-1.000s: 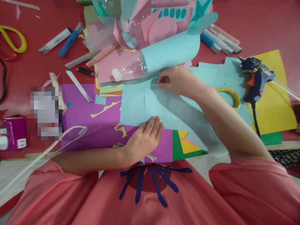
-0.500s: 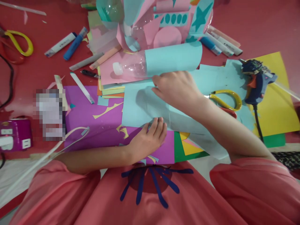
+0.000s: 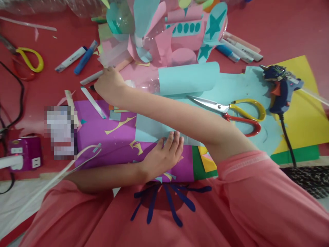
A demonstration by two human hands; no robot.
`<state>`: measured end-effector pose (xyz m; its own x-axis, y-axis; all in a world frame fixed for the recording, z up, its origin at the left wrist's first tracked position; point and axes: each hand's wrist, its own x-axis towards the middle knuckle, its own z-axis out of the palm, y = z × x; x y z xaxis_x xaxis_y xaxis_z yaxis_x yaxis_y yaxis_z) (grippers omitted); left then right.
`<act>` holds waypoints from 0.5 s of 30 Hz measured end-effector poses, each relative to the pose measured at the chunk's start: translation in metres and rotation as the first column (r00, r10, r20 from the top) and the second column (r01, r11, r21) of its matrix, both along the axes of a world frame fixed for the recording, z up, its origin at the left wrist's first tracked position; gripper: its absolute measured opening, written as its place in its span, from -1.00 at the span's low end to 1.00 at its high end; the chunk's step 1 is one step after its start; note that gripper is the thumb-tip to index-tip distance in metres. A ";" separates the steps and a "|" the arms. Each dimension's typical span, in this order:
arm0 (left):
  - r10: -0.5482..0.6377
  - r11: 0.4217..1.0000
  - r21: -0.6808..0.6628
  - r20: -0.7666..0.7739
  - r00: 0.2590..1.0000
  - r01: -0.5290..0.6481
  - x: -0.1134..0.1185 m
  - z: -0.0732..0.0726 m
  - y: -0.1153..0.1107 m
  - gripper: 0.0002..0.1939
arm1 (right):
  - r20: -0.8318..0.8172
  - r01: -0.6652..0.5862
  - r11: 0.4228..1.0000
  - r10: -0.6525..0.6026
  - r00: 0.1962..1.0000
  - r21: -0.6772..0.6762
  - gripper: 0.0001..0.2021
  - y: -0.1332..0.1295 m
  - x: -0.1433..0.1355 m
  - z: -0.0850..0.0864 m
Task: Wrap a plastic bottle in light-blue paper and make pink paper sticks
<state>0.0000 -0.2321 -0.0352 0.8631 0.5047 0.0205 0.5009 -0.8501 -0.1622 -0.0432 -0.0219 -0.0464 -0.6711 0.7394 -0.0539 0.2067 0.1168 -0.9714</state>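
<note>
My left hand (image 3: 166, 151) lies flat with its fingers stretched out, pressing the front edge of a light blue paper sheet (image 3: 147, 128) over a purple sheet (image 3: 89, 133). Reaching across to the left, my right hand (image 3: 110, 85) has its fingers curled down around a small black-handled tool (image 3: 92, 87). Only one dark end of it shows; the rest is under the hand. Beyond my right forearm lies a clear plastic bottle (image 3: 189, 77) wrapped in light blue paper. Scissors (image 3: 226, 108) with yellow and red handles rest partly open on the blue paper.
A blue glue gun (image 3: 281, 92) with a cable lies at right on yellow paper (image 3: 303, 116). Markers (image 3: 86, 56) lie at the back left. A pink and blue paper-and-bottle craft (image 3: 183, 37) stands at the back. A purple power socket block (image 3: 24, 154) sits far left.
My right hand has moved left from above the blue sheet to the black-handled tool, uncovering the scissors' blades. My left hand stays on the sheet. The view has shifted slightly.
</note>
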 end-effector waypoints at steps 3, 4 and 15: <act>-0.015 1.000 -0.008 -0.016 1.000 0.014 -0.001 0.000 0.001 -0.62 | 0.068 0.174 0.979 -0.182 0.981 0.108 -0.48 -0.012 0.008 0.020; -0.024 1.000 -0.016 -0.021 0.999 0.023 -0.002 0.001 0.002 -0.62 | 0.026 0.199 0.972 -0.204 0.979 0.129 -0.49 -0.019 0.016 0.030; -0.054 0.997 -0.056 0.081 0.995 0.059 -0.006 0.001 0.013 -0.64 | -0.230 0.250 0.887 -0.356 0.906 -0.388 -0.74 -0.110 0.193 0.047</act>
<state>-0.0059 -0.2188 -0.0346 0.8871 0.4574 0.0622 0.4611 -0.8843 -0.0734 0.1500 -0.1322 0.0009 -0.4417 0.8789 -0.1802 -0.1163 -0.2553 -0.9598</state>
